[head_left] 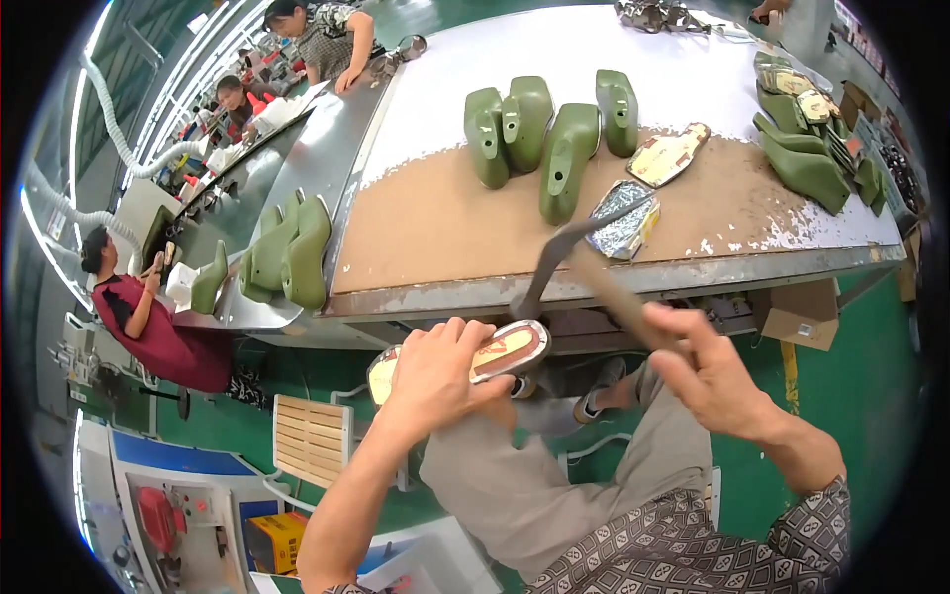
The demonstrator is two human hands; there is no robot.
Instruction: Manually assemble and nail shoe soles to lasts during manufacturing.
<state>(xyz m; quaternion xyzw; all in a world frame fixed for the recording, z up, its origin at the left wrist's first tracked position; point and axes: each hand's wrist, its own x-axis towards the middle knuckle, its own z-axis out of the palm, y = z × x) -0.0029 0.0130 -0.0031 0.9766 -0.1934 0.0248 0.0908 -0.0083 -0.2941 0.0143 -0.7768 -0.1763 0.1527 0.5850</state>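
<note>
My left hand [440, 371] is closed over a shoe sole piece [519, 348] above my lap. The piece has a cream and brown face with a pale rim, and both its ends show past my fingers. Whatever lies beneath it is hidden. In my right hand [712, 376] is a hammer, gripped by its wooden handle [616, 295]. Its dark curved metal head [547, 265] hangs in the air above and slightly right of the sole piece, apart from it. The handle looks slightly blurred.
Green shoe lasts [570, 148] stand on the worn table [416, 228], beside a cream insole [670, 155] and a foil-covered pad [623, 220]. More lasts [807, 168] lie at the right, others [297, 247] at the left. A slatted seat [312, 439] stands lower left. Several people work beyond.
</note>
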